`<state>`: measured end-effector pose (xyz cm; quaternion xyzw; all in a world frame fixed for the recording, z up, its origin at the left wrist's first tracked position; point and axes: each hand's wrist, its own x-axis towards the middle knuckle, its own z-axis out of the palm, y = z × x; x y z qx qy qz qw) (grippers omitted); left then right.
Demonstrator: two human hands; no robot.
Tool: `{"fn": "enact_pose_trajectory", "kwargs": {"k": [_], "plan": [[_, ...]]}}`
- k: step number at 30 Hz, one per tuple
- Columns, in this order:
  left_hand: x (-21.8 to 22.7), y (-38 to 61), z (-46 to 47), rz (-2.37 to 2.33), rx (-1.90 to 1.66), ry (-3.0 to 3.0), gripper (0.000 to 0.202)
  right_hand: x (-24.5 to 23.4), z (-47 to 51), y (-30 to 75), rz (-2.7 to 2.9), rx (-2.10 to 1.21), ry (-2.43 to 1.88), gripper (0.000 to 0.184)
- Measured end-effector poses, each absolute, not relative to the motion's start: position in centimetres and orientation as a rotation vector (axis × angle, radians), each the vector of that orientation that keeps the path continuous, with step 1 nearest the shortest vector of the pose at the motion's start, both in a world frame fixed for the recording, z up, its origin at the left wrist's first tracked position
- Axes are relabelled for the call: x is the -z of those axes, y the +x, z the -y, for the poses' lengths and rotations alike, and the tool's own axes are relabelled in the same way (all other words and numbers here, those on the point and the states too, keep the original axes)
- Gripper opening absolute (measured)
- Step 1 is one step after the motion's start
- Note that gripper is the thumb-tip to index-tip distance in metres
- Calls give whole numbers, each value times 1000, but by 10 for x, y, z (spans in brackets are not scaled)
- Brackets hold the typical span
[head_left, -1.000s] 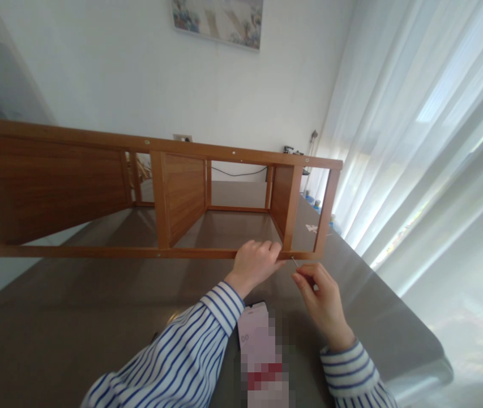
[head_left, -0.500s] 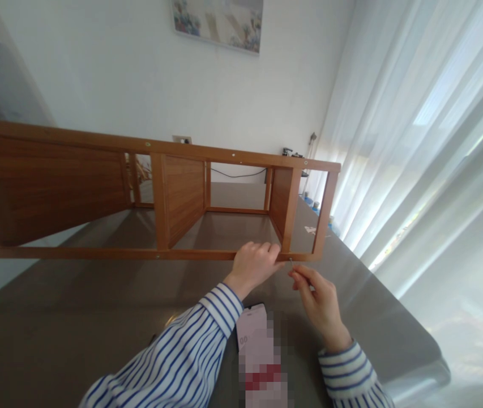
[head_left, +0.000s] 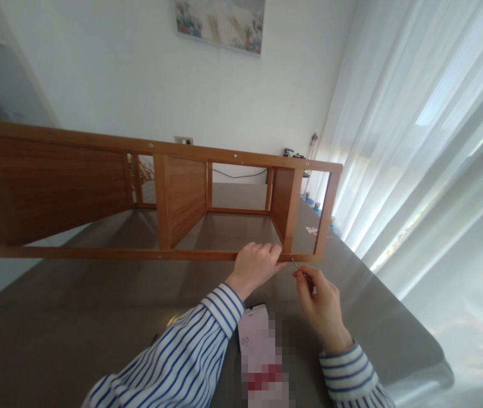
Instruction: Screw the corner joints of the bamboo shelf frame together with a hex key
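Observation:
A brown wooden shelf frame (head_left: pixel 201 254) lies on its side across the table, its solid panels standing between the rails. My left hand (head_left: pixel 256 266) is closed around its near lower rail, close to the right-hand panel. Just right of it, my right hand (head_left: pixel 320 300) pinches a thin metal Allen key (head_left: pixel 294 264). The key's tip meets the rail at a fastener hole near the frame's right corner. Fingers hide most of the key.
A phone (head_left: pixel 252 328) with a lit screen, partly pixelated, lies on the grey table (head_left: pixel 377 334) below my hands. Small blue-based items (head_left: pixel 316 206) stand at the table's far right edge, beside white curtains (head_left: pixel 394 141). A wall socket (head_left: pixel 184 140) is behind the frame.
My right hand has shifted slightly right, and the Allen key now slants more toward the lower right. My left hand keeps its hold on the rail.

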<state>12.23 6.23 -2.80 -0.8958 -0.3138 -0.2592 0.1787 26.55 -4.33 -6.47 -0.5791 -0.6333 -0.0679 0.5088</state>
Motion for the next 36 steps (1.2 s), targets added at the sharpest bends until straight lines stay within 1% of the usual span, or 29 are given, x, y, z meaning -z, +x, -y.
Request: {"fn": "enact_pose_trajectory", "kwargs": {"k": [3,8,11,17,25,36], "plan": [[28,122,-63,887,736,-2534,33,66,43,264,1523,125,-1413,15],[28,123,-63,881,743,-2546,35,65,44,261,1582,-17,-1411,24],[28,123,-63,888,744,-2545,35,65,44,261,1579,-79,-1383,24],[29,123,-64,878,725,-2552,34,63,45,265,1585,-15,-1408,21],[29,123,-64,868,770,-2542,42,58,53,273,1764,-47,-1334,33],[29,122,-64,880,722,-2561,32,67,44,276,1646,69,-1377,24]]}}
